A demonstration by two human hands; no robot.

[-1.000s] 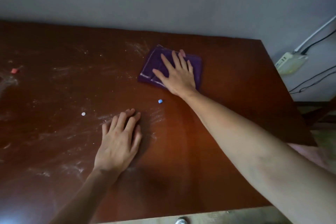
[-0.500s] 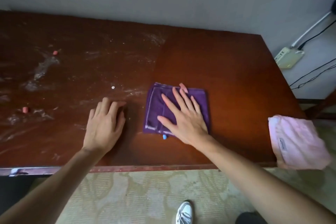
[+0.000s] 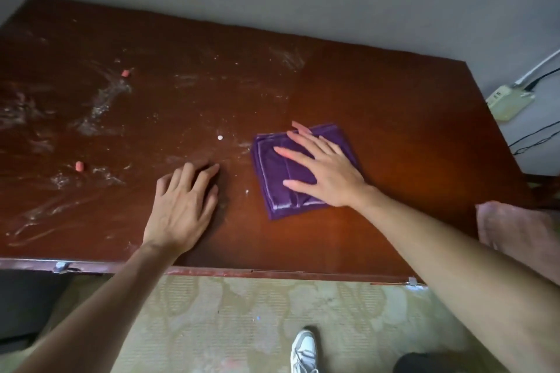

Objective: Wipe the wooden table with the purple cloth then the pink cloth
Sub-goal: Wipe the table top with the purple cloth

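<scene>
A folded purple cloth (image 3: 277, 179) lies flat on the dark wooden table (image 3: 394, 130), right of centre. My right hand (image 3: 324, 172) presses down on it with fingers spread. My left hand (image 3: 181, 206) rests flat on the bare wood to the cloth's left, holding nothing. A pink cloth (image 3: 515, 227) hangs at the table's right front corner, partly hidden by my right forearm. White smears and dust cover the table's left half.
Two small pink bits (image 3: 79, 166) (image 3: 125, 73) and a white bit (image 3: 220, 137) lie among the smears. A power strip (image 3: 509, 101) with cables sits by the wall at right. The table's front edge (image 3: 242, 272) is near; a shoe (image 3: 303, 351) stands on the patterned floor.
My right hand has dragged the purple cloth from the far middle of the table toward the front. The small blue bit near the cloth is no longer visible. The view has tilted down.
</scene>
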